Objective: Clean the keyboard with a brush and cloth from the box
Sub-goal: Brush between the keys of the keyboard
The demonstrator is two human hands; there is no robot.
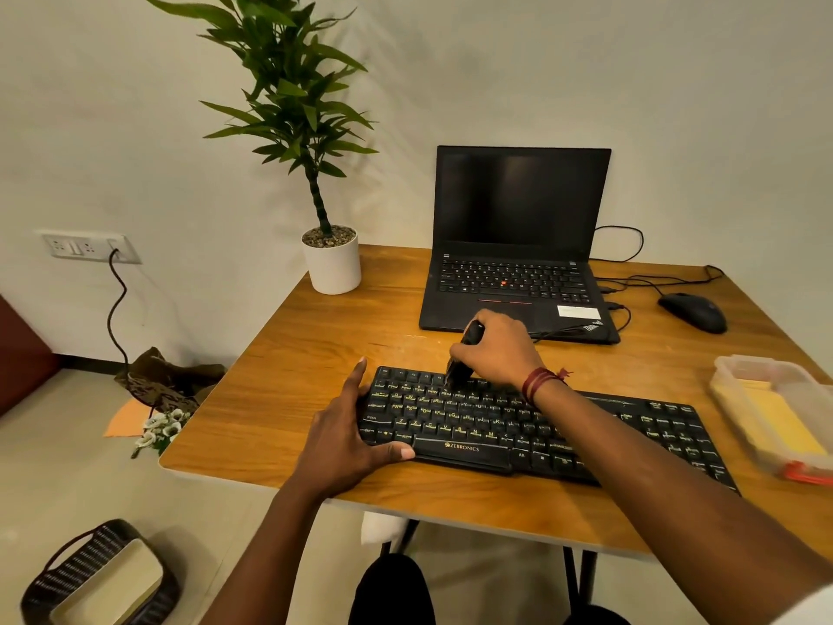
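Observation:
A black keyboard [599, 439] with yellow legends lies across the near part of the wooden table [288, 363]. My right hand [496, 349] is closed around a black brush [460, 360], whose bristles touch the keyboard's top rows near its left end. My left hand [347, 435] clasps the keyboard's left end, fingers along the far corner and thumb on the front edge. A clear plastic box [730, 376] with a yellow cloth [780, 426] inside stands at the right edge of the table.
An open black laptop [514, 245] sits behind the keyboard, with a black mouse [694, 311] and cables to its right. A potted plant [332, 259] stands at the table's far left corner. A dark basket [99, 579] is on the floor at the lower left.

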